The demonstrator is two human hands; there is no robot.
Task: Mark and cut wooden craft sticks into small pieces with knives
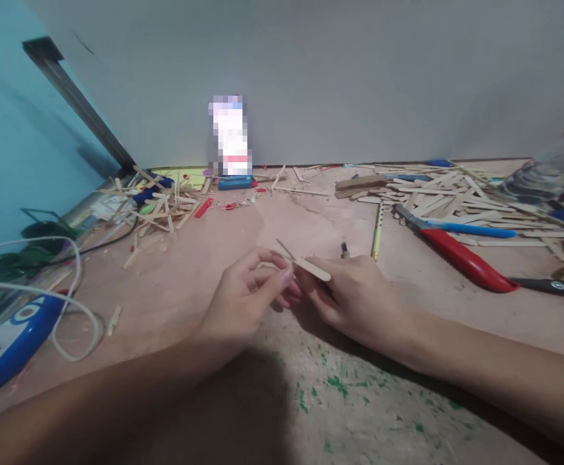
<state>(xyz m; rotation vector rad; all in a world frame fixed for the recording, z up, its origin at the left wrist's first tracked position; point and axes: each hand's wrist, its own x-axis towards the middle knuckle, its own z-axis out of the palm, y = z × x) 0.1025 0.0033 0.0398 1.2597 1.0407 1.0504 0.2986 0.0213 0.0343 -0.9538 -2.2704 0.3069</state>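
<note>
A wooden craft stick (314, 269) is between my two hands above the table, its rounded end pointing towards me on the right. My left hand (247, 287) is closed, thumb and forefinger pinched at the stick's far left end. The fingers of my right hand (352, 290) are curled round the stick from the right. A thin dark strip (285, 248) juts up beside the left fingertips; I cannot tell what it belongs to. Just behind my right hand shows the dark tip of an object (344, 250), mostly hidden.
Craft sticks lie in heaps at right (449, 200) and left (168, 206). On the right are a red-handled saw (466, 258), blue cutter (475, 228), scissors (548, 284), pencil (377, 232) and bottle (538, 177). A lit phone (232, 135) leans at the back; a white cable (75, 303) loops left.
</note>
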